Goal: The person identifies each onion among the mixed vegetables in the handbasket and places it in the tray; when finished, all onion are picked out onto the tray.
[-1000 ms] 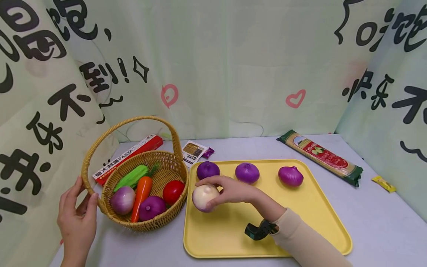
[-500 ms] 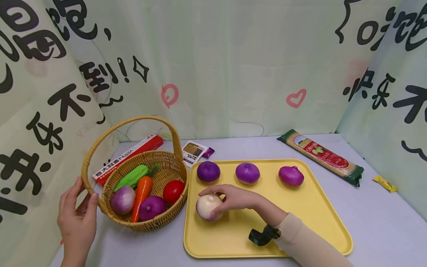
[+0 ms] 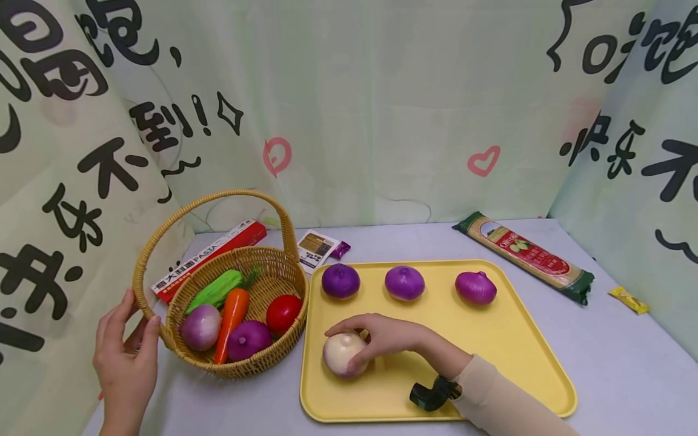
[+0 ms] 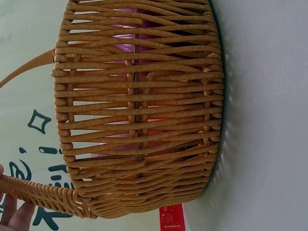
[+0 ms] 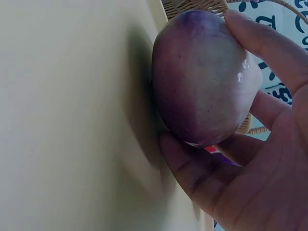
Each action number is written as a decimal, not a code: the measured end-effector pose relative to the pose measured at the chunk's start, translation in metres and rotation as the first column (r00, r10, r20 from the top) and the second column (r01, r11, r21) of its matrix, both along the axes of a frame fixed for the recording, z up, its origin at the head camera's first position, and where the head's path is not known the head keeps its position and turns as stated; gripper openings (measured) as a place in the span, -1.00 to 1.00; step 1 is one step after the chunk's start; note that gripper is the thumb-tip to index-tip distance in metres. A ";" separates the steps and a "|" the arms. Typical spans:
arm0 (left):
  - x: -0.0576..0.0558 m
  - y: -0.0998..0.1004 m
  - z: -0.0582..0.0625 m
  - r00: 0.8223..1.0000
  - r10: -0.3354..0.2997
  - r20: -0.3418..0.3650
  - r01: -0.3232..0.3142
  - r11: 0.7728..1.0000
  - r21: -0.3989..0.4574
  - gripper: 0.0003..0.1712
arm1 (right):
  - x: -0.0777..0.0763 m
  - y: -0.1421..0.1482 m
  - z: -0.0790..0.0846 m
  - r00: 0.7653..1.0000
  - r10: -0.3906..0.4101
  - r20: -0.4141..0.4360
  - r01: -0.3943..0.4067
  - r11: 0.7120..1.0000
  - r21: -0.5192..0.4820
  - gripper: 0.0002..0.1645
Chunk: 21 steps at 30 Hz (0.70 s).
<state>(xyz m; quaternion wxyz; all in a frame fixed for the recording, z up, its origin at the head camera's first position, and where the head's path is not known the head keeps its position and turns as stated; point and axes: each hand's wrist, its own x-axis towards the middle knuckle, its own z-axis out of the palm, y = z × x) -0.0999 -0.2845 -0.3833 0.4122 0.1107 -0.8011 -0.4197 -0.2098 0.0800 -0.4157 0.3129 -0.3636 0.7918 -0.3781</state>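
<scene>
My right hand (image 3: 382, 340) holds a round onion (image 3: 343, 354), white on top and purple underneath, with thumb and fingers on its sides. In the right wrist view the onion (image 5: 204, 79) is close over the yellow tray's surface (image 5: 62, 125). At the left, my left hand (image 3: 126, 363) grips the foot of the handle (image 3: 143, 272) of a wicker basket (image 3: 256, 362). Inside the basket lie a light purple onion (image 3: 200, 327), a dark purple onion (image 3: 249, 340), a carrot (image 3: 231, 321), a tomato (image 3: 283, 313) and a green vegetable (image 3: 215, 289).
Along the tray's far side sit three purple onions: left (image 3: 340, 281), middle (image 3: 405, 283) and right (image 3: 475, 287). A red pasta box (image 3: 212, 254) and a flat packet (image 3: 316, 249) lie behind the basket. A pasta bag (image 3: 523, 254) and yellow sachet (image 3: 628, 300) lie right.
My right hand has carried the onion from the tray's left edge slightly rightward, toward the near side and lower over the tray. My left hand and the basket have stayed put.
</scene>
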 end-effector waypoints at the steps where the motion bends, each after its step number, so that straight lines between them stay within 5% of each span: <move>1: 0.000 0.000 0.000 1.000 0.000 0.001 0.000 1.000 0.001 -0.24 | 0.000 0.000 0.000 1.000 -0.002 -0.006 0.002 1.000 0.006 -0.27; 21: -0.001 -0.001 -0.001 1.000 0.005 0.007 -0.005 1.000 0.000 -0.24 | -0.001 0.007 0.000 1.000 0.006 0.007 -0.005 1.000 -0.021 -0.14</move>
